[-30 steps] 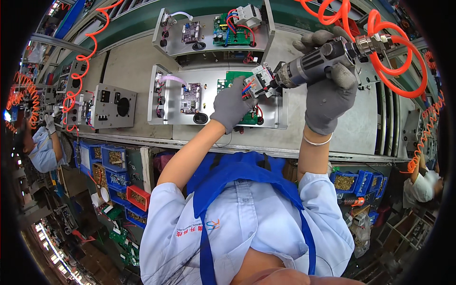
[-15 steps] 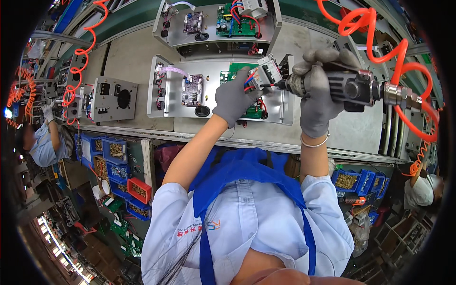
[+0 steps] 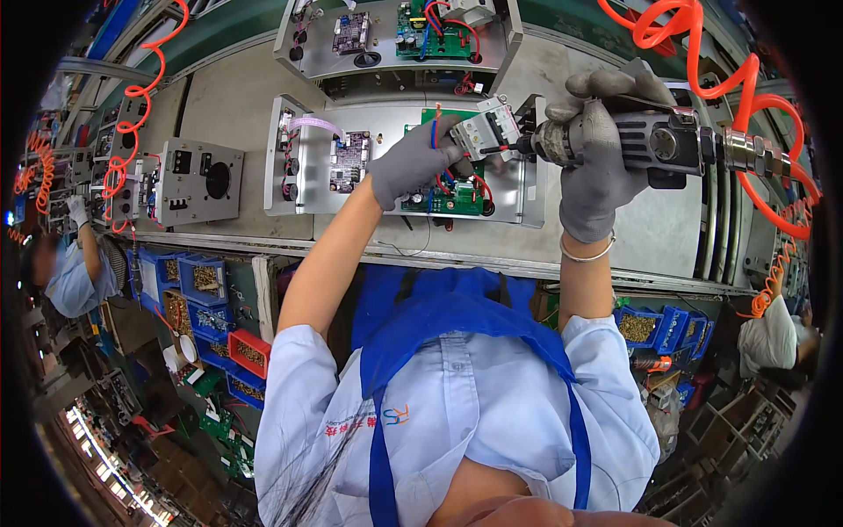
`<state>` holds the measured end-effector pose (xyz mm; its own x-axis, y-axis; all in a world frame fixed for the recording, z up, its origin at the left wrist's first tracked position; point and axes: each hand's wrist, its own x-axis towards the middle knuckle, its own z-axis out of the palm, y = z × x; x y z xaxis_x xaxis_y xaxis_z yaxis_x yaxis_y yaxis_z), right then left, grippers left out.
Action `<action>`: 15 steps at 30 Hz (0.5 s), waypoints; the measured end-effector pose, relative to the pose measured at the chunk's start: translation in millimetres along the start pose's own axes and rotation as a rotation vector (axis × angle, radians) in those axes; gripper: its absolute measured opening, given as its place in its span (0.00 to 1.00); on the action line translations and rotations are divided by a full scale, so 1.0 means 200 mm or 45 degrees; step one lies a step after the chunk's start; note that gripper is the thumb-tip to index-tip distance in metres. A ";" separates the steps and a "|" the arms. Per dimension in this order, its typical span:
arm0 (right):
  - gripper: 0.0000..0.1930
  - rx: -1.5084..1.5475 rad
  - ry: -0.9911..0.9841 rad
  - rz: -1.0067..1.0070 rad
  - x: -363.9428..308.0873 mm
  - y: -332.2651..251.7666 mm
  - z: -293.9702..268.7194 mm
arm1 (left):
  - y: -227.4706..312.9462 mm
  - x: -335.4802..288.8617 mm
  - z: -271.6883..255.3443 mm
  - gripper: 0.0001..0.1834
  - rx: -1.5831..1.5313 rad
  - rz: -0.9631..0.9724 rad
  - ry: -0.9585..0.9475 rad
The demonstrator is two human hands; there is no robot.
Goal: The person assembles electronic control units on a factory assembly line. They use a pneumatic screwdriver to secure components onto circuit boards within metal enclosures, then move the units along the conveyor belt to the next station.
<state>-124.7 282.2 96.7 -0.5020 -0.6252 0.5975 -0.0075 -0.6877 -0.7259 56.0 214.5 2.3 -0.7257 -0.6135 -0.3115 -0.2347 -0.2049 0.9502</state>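
My left hand [image 3: 418,163], in a grey glove, is closed on the left side of a white circuit breaker [image 3: 487,129], which is tilted above an open metal chassis [image 3: 309,191]. Red and blue wires [image 3: 435,136] run beside those fingers. My right hand [image 3: 599,162], also gloved, wraps around a pneumatic screwdriver [image 3: 645,145] lying level. Its bit meets the breaker's right side; the exact contact is too small to tell. Inside the chassis are a green circuit board [image 3: 448,200], partly covered by my left hand, and a purple board [image 3: 351,158] with white connectors.
A second chassis [image 3: 386,66] with similar boards stands behind. At left is a grey unit with a fan opening [image 3: 202,180]. An orange coiled hose [image 3: 755,105] leads from the screwdriver. Blue bins [image 3: 206,279] and a red bin [image 3: 249,353] of small parts sit below the bench. Another person [image 3: 79,263] works at far left.
My left hand has shifted left and its grip has moved round to the breaker's left side. The breaker has tipped and moved slightly up and left. The screwdriver stays against it.
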 end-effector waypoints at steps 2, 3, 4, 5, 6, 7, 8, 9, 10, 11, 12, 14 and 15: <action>0.25 0.066 -0.021 -0.004 0.00 0.00 0.02 | -0.04 0.03 0.00 0.27 0.055 0.045 0.025; 0.25 0.067 -0.045 0.001 0.00 0.00 0.02 | -0.06 0.04 0.00 0.27 0.084 0.067 0.037; 0.25 0.061 -0.067 0.005 0.00 -0.01 0.02 | -0.09 0.05 0.00 0.27 0.088 0.089 0.051; 0.26 0.056 -0.089 0.009 -0.01 -0.01 0.02 | -0.11 0.06 0.01 0.27 0.092 0.111 0.065; 0.26 0.057 -0.083 0.005 -0.01 -0.01 0.02 | -0.12 0.07 0.00 0.28 0.096 0.133 0.079; 0.26 0.059 -0.076 -0.001 -0.02 0.00 0.02 | -0.12 0.07 0.00 0.30 0.093 0.098 0.059; 0.27 0.062 -0.069 -0.006 -0.03 0.00 0.02 | -0.11 0.07 0.00 0.32 0.089 0.064 0.039; 0.28 0.129 -0.119 0.025 -0.03 -0.01 0.01 | -0.10 0.07 0.00 0.34 0.086 0.030 0.019; 0.28 0.114 -0.132 0.024 -0.04 -0.01 0.00 | -0.10 0.07 0.00 0.34 0.089 0.041 0.020; 0.29 0.098 -0.146 0.022 -0.04 -0.01 0.00 | -0.11 0.07 0.00 0.34 0.091 0.052 0.022; 0.29 0.082 -0.159 0.021 -0.05 -0.01 0.00 | -0.11 0.07 0.00 0.33 0.094 0.064 0.023; 0.30 0.056 -0.123 0.038 -0.06 -0.01 -0.01 | -0.13 0.07 0.02 0.30 0.052 0.082 0.081; 0.30 0.042 -0.105 0.047 -0.07 -0.01 -0.02 | -0.14 0.07 0.02 0.28 0.031 0.091 0.110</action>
<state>-120.8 293.2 89.0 -0.4283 -0.6776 0.5978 0.0390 -0.6748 -0.7370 49.4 215.2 -28.0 -0.6830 -0.6894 -0.2411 -0.2009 -0.1401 0.9695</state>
